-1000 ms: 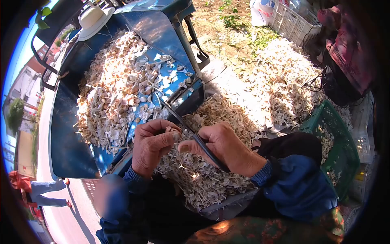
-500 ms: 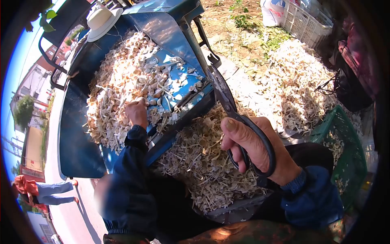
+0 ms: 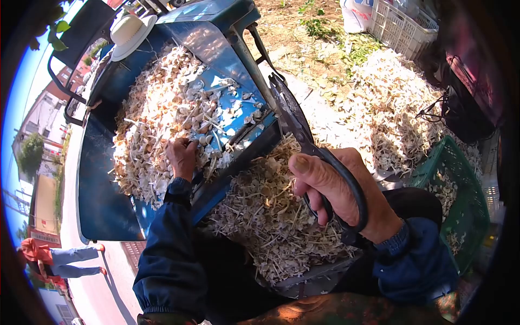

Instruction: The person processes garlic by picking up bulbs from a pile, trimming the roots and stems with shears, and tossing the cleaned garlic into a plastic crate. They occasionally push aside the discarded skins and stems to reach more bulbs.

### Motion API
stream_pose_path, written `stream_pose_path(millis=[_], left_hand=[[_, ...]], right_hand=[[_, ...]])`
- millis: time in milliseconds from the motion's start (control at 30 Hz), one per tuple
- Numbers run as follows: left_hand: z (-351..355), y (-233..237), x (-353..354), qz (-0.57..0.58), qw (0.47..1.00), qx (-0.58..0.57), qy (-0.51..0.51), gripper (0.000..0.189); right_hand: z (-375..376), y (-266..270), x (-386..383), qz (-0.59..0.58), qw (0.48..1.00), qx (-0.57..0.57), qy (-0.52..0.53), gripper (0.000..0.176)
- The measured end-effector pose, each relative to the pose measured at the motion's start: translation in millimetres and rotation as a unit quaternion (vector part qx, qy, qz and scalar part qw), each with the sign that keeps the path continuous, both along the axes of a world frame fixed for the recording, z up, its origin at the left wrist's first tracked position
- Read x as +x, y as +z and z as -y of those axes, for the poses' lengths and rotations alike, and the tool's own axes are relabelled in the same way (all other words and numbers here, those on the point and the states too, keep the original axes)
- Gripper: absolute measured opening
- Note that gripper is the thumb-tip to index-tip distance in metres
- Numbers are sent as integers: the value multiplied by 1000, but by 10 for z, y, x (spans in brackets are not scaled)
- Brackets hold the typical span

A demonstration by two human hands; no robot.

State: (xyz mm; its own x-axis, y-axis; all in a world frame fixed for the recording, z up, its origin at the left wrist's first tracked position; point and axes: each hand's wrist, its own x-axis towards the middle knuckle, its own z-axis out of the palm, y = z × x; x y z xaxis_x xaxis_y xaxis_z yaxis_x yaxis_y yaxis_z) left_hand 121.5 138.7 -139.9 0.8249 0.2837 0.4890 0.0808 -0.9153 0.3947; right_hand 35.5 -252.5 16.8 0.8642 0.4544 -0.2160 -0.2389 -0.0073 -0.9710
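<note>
My left hand rests on the heap of pale garlic bulbs and cut pieces in the blue metal cart bed, near its front edge. Its fingers curl down at the heap, and what they grip, if anything, is hidden. My right hand is wrapped round the black handles of large scissors. Their blades point up and away, close to the cart's corner, with the tips slightly apart. Beneath both hands lies a pile of dry stems and skins.
Another pale pile lies on the ground at the right, beside a green crate. Behind it stand a white crate and a white bag. A straw hat hangs on the cart. A person stands at far left.
My left hand has shifted slightly on the heap, and its fingers are more visible. The scissors remain in my right hand. The view has moved a little.
</note>
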Motion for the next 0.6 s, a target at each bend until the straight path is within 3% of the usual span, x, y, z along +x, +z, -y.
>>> stream_pose_path(millis=[167, 200, 267, 300, 367, 433, 533, 600], left_hand=[[238, 223, -147, -4, 988, -145, -47, 17], [276, 250, -179, -4, 988, -145, -47, 17], [470, 424, -269, -30, 944, -319, -82, 12], [594, 515, -329, -32, 943, -320, -86, 12], [864, 738, -485, -56, 893, -433, -110, 9], [1050, 891, -621, -83, 878, -459, -113, 13], [1288, 1060, -769, -118, 834, -525, -123, 11], [1346, 1065, -829, -126, 826, -529, -147, 10]], right_hand=[[-71, -128, 7, 32, 999, -13, -3, 57], [-96, -167, 24, 101, 993, -63, -3, 57], [-133, -308, 73, 255, 954, -156, -15, 60], [-133, -330, 67, 254, 954, -159, -18, 60], [-199, -324, 43, 334, 894, -299, -26, 57], [-244, -371, 44, 324, 889, -325, -5, 60], [-329, -501, -7, 406, 827, -389, -27, 55], [-357, -519, -25, 424, 818, -387, -26, 51]])
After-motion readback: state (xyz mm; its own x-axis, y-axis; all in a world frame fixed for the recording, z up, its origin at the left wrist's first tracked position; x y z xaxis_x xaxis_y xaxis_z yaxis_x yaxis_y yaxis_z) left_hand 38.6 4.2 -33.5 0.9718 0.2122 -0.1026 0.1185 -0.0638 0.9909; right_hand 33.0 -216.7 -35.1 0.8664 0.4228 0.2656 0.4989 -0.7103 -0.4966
